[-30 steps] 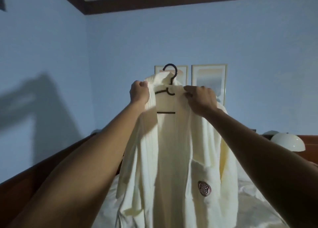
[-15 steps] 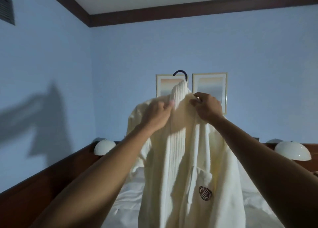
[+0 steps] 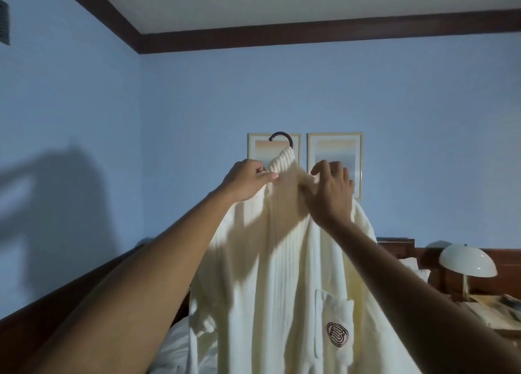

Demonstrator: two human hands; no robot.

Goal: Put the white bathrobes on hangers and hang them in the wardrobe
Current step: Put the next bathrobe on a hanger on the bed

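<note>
The ribbed white terry bathrobe [image 3: 282,275] now hangs squarer on its dark hooked hanger [image 3: 282,138], collar closed. Raised left hand [image 3: 248,180] and right hand [image 3: 331,193] pinch its shoulders.

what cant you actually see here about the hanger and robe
Head view only:
- Hanger: just the hook shows; the bathrobe collar covers its shoulders.
- Robe hem: cut off by the bottom edge.
- Left hand and right hand fingertips: buried in fabric.
- Wardrobe: not in view.
</note>
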